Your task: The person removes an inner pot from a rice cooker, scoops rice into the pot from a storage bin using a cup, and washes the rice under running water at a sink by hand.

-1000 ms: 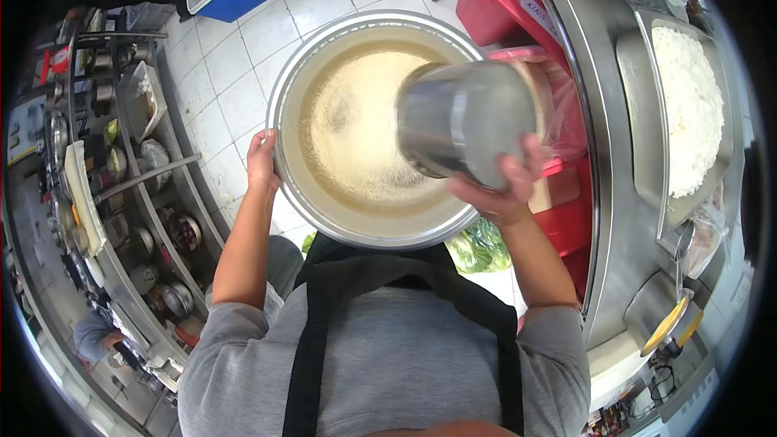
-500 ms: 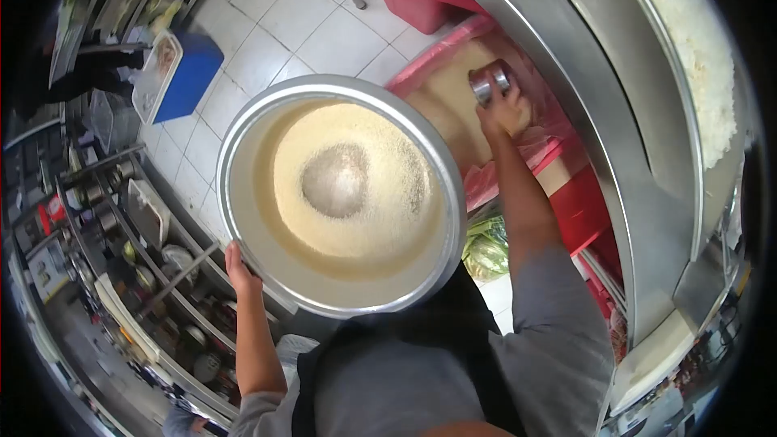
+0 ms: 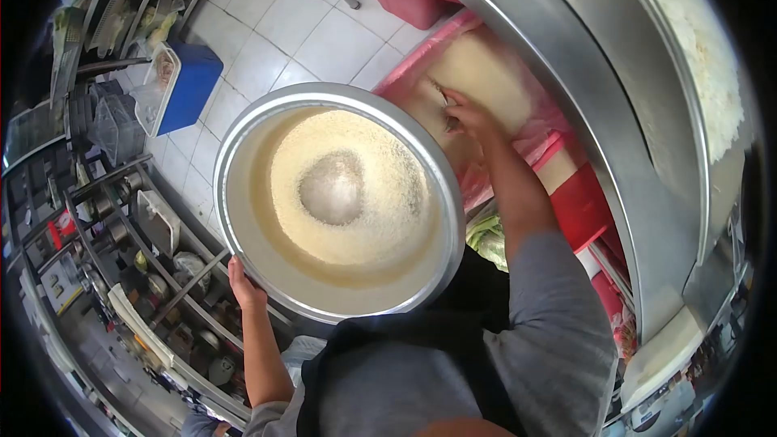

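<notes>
My left hand [image 3: 244, 283] is closed on the lower left rim of a large round metal pot [image 3: 249, 186], tilted toward me in front of my apron. Pale rice-like grain [image 3: 364, 231] fills its bottom, with a whiter round patch [image 3: 332, 186] in the middle. To the right, my right hand [image 3: 471, 116] reaches into a bin lined with pink plastic [image 3: 429, 47]. Its fingers are closed around a small metal cup [image 3: 447, 107], mostly sunk in the bin's pale grain [image 3: 498, 65]. Most of the cup is hidden by grain and fingers.
A steel counter edge [image 3: 566, 73] curves along the right, with white grain [image 3: 688, 40] in a container beyond. Below the bin lies a leafy green vegetable [image 3: 488, 239]. A blue box [image 3: 193, 85] and crowded metal shelves [image 3: 166, 231] stand to the left, on white floor tiles [image 3: 283, 24].
My right hand has moved left and toward the pot, pushing the metal cup from above the grain down into it. The pot stays nearly in place in my left hand.
</notes>
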Demonstrator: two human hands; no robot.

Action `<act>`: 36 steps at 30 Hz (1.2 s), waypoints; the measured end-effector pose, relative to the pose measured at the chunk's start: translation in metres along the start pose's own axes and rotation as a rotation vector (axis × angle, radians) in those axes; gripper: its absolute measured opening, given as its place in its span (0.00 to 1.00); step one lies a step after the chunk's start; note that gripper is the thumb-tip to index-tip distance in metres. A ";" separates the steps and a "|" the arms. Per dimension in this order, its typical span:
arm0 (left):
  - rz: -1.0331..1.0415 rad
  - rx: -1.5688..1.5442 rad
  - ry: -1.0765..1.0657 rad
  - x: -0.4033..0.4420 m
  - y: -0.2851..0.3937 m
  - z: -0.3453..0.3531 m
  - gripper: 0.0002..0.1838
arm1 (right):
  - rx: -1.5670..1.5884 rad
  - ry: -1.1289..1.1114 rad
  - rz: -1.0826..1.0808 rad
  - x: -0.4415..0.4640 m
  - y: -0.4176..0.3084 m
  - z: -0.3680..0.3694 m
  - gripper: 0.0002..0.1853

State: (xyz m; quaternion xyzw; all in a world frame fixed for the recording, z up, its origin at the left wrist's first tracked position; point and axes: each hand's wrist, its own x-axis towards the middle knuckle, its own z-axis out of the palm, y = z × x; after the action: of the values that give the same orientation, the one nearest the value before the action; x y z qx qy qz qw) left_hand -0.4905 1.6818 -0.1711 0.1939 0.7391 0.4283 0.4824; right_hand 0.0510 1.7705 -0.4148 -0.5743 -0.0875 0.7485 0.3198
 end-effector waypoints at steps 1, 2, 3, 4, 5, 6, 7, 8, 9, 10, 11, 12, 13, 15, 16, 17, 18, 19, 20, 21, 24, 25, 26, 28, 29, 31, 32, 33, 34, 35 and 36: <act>0.001 -0.001 0.006 -0.001 0.000 0.000 0.10 | 0.025 0.001 -0.049 -0.013 -0.002 -0.003 0.34; -0.001 -0.005 0.011 -0.002 -0.001 0.000 0.09 | 0.046 0.005 -0.098 -0.030 -0.005 -0.006 0.34; -0.010 -0.020 0.012 -0.004 -0.002 0.000 0.09 | 0.065 0.010 -0.146 -0.048 -0.007 -0.010 0.35; -0.019 -0.037 0.013 -0.004 -0.002 0.000 0.09 | 0.060 0.055 -0.161 -0.067 -0.011 -0.014 0.35; -0.028 -0.056 0.014 -0.004 -0.002 0.000 0.09 | 0.053 0.099 -0.177 -0.088 -0.016 -0.017 0.35; -0.032 -0.043 0.034 -0.006 -0.001 0.002 0.09 | 0.047 0.142 -0.192 -0.109 -0.021 -0.018 0.35; -0.034 -0.051 0.012 -0.005 -0.001 0.001 0.09 | 0.089 0.156 -0.245 -0.132 -0.025 -0.018 0.35; -0.035 -0.059 -0.008 -0.004 -0.001 -0.002 0.10 | 0.131 0.168 -0.297 -0.156 -0.029 -0.017 0.35; -0.037 -0.067 -0.025 -0.006 -0.001 -0.002 0.10 | 0.172 0.177 -0.348 -0.178 -0.033 -0.014 0.35; -0.031 -0.083 -0.015 -0.007 -0.001 -0.001 0.10 | 0.216 0.245 -0.362 -0.197 -0.035 -0.010 0.34; -0.033 -0.097 -0.031 -0.006 -0.003 0.000 0.10 | 0.236 0.240 -0.408 -0.215 -0.036 -0.010 0.34; -0.035 -0.110 -0.042 -0.005 -0.004 -0.003 0.09 | 0.254 0.231 -0.451 -0.232 -0.037 -0.011 0.33; -0.036 -0.122 -0.049 -0.004 -0.006 -0.005 0.09 | 0.273 0.217 -0.491 -0.247 -0.036 -0.007 0.33; -0.069 -0.132 -0.045 -0.002 -0.007 -0.008 0.09 | 0.339 0.208 -0.615 -0.293 -0.051 0.042 0.34; -0.066 -0.151 -0.057 0.004 -0.015 -0.015 0.11 | 0.279 0.186 -0.703 -0.311 -0.059 0.069 0.36; -0.042 -0.141 -0.048 0.008 -0.021 -0.018 0.10 | 0.239 0.176 -0.747 -0.326 -0.064 0.095 0.38; -0.018 -0.130 -0.032 0.012 -0.023 -0.020 0.10 | 0.119 0.168 -0.804 -0.333 -0.063 0.118 0.39; -0.024 -0.132 -0.011 0.011 -0.022 -0.020 0.10 | -0.002 0.155 -0.862 -0.337 -0.058 0.137 0.40; -0.029 -0.136 0.007 0.008 -0.018 -0.017 0.09 | -0.136 0.162 -0.935 -0.336 -0.051 0.153 0.39; -0.033 -0.122 0.022 0.006 -0.015 -0.015 0.09 | -0.267 0.170 -1.016 -0.334 -0.044 0.168 0.38; -0.063 -0.152 0.015 -0.003 -0.005 -0.010 0.10 | -0.784 0.188 -1.301 -0.329 -0.044 0.201 0.32; -0.073 -0.169 -0.002 -0.005 -0.001 -0.007 0.10 | -0.977 0.199 -1.399 -0.327 -0.046 0.207 0.30; -0.063 -0.157 0.010 -0.007 0.002 -0.005 0.11 | -1.028 0.186 -1.504 -0.316 -0.040 0.210 0.25; -0.065 -0.172 0.026 -0.008 0.003 -0.004 0.09 | -1.142 0.177 -1.753 -0.310 -0.037 0.216 0.23; -0.066 -0.179 0.031 -0.008 0.003 -0.003 0.09 | -1.201 0.162 -1.846 -0.312 -0.040 0.218 0.26; -0.070 -0.164 0.049 -0.009 0.002 -0.002 0.09 | -1.205 0.158 -1.948 -0.315 -0.045 0.213 0.31; -0.071 -0.152 0.058 -0.009 0.002 -0.002 0.09 | -1.151 0.171 -1.952 -0.314 -0.047 0.202 0.33; -0.069 -0.152 0.059 -0.008 0.001 -0.003 0.09 | -1.105 0.261 -1.951 -0.312 -0.049 0.191 0.33; -0.066 -0.153 0.058 -0.005 -0.004 -0.006 0.08 | -1.065 0.400 -1.912 -0.311 -0.048 0.182 0.32; -0.064 -0.153 0.054 -0.002 -0.008 -0.008 0.08 | -1.037 0.524 -1.858 -0.305 -0.046 0.173 0.32; -0.062 -0.142 0.058 0.000 -0.011 -0.010 0.08 | -1.017 0.624 -1.783 -0.297 -0.042 0.160 0.32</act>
State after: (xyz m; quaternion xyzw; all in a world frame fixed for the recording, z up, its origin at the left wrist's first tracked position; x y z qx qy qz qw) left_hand -0.4979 1.6712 -0.1789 0.1238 0.7262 0.4698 0.4865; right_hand -0.0390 1.6693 -0.1027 -0.5349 -0.6911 -0.0588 0.4825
